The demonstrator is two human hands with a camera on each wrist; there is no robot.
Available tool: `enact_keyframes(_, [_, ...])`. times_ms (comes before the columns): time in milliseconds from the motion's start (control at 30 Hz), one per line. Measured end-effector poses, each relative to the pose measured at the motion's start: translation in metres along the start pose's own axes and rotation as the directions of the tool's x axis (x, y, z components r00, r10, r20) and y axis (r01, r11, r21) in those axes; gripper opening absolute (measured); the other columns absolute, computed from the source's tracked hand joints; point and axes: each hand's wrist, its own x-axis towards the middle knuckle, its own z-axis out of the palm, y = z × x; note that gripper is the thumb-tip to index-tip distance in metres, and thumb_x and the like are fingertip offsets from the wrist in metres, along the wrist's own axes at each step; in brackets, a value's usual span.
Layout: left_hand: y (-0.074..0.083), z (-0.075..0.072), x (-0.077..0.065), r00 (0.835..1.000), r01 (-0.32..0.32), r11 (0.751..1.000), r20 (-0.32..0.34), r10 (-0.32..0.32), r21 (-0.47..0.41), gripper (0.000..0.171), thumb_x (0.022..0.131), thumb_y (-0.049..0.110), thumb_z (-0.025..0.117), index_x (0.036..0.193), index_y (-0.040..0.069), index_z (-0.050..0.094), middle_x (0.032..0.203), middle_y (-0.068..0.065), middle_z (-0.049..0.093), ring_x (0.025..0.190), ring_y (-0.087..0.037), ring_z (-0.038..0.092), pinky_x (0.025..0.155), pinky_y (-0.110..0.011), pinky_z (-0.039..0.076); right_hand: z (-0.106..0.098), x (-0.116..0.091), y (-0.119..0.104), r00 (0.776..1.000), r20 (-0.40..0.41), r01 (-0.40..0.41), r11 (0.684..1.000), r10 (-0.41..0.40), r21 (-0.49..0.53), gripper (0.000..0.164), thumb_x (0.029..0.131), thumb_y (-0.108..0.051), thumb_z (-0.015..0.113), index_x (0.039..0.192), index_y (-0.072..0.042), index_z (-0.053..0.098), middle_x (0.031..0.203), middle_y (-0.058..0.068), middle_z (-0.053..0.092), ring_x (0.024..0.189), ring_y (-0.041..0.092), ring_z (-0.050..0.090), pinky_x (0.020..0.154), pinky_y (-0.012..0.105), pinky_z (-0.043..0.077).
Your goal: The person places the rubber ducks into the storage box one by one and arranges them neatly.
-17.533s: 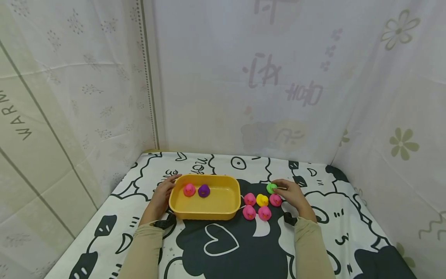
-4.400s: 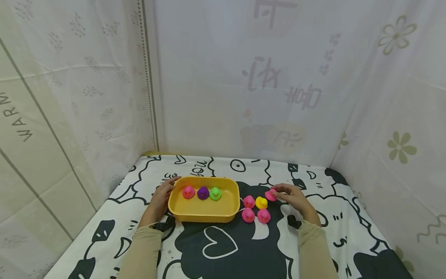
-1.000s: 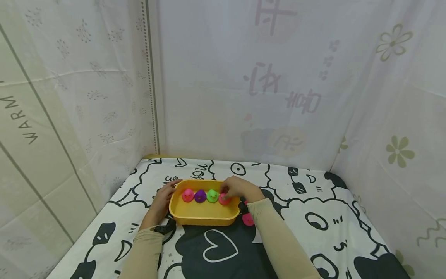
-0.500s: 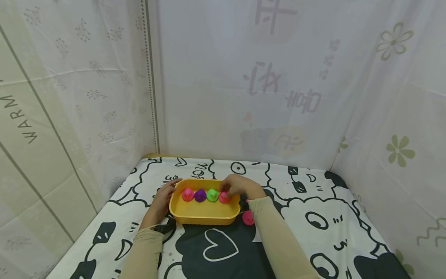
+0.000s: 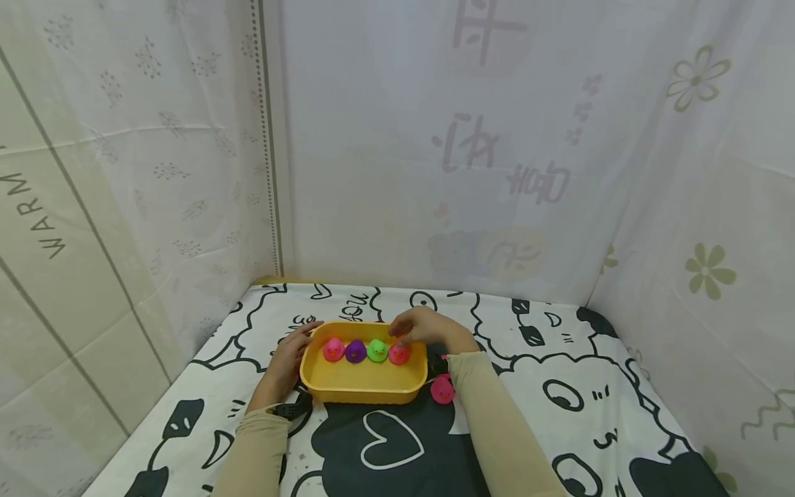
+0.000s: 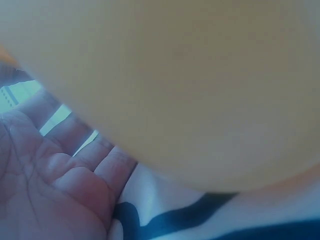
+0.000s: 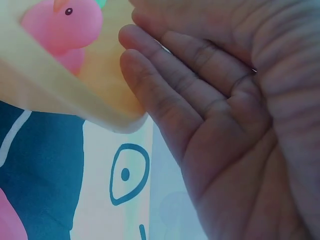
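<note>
A yellow plastic tray holds a row of toy ducks: pink, purple, green and, at the right end, another pink duck. My left hand rests along the tray's left side; in the left wrist view its fingers extend behind the blurred tray wall. Over the tray's back right corner is my right hand. The right wrist view shows its straight fingers apart from the right-end pink duck, with nothing between them.
Right of the tray, a pink duck sits on the cloth, and my right wrist and sleeve hide the others there. The black-and-white patterned cloth covers the table. Printed curtains stand around the back and sides.
Earlier the green duck, then the right-end pink duck, went from the table into the tray. In the last second my right hand has let go of that pink duck and lifted slightly.
</note>
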Motion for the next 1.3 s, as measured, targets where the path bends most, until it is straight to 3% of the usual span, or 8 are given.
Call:
enact_keyframes(233, [0.000,0.001,-0.002,1.000,0.006,1.000,0.005,-0.006,-0.014,0.050,0.103,0.021,0.040,0.152,0.016,0.043,0.155,-0.010,0.040,0.135,-0.032,0.045,0.111,-0.043,0.040,-0.003,-0.005,-0.003,1.000,-0.022,0.004,0.999,-0.003,0.044,0.031,0.090,-0.013,0.074,0.120,-0.006,0.072,0.116,0.006,0.072,0.106,0.017,0.067,0.096,0.037,0.054])
enact_keyframes(567, [0.000,0.001,-0.001,1.000,0.010,1.000,-0.003,-0.010,-0.006,0.049,0.102,0.020,0.039,0.151,0.016,0.044,0.152,-0.011,0.042,0.132,-0.031,0.047,0.109,-0.041,0.042,-0.009,-0.012,-0.003,0.998,-0.068,0.007,1.000,-0.005,0.031,0.034,0.090,-0.022,0.074,0.121,-0.008,0.072,0.116,0.004,0.072,0.107,0.017,0.066,0.097,0.039,0.053])
enact_keyframes(833, [0.001,0.001,-0.003,1.000,0.018,1.000,-0.006,-0.018,0.002,0.050,0.102,0.020,0.039,0.152,0.017,0.043,0.154,-0.010,0.040,0.133,-0.032,0.045,0.112,-0.045,0.039,-0.009,-0.018,0.013,0.990,-0.142,0.014,1.000,-0.013,0.011,0.031,0.095,-0.034,0.067,0.119,-0.014,0.073,0.112,-0.008,0.070,0.105,0.016,0.064,0.096,0.040,0.053])
enact_keyframes(1100, [-0.001,-0.001,-0.001,1.000,0.013,1.000,-0.009,-0.013,-0.002,0.049,0.102,0.021,0.039,0.150,0.017,0.045,0.153,-0.011,0.042,0.132,-0.030,0.047,0.107,-0.037,0.044,-0.012,-0.031,0.023,0.973,-0.231,0.032,0.999,-0.027,0.017,0.028,0.096,-0.035,0.067,0.117,-0.018,0.073,0.111,-0.007,0.070,0.104,0.015,0.065,0.096,0.040,0.053])
enact_keyframes(1300, [0.001,-0.001,0.000,1.000,0.010,1.000,0.003,-0.010,-0.007,0.050,0.101,0.020,0.040,0.151,0.017,0.044,0.153,-0.011,0.041,0.132,-0.031,0.047,0.108,-0.038,0.044,-0.011,-0.048,0.040,0.959,-0.282,0.008,0.998,0.009,0.056,0.029,0.095,-0.036,0.068,0.119,-0.019,0.073,0.111,-0.008,0.071,0.104,0.014,0.066,0.097,0.040,0.053])
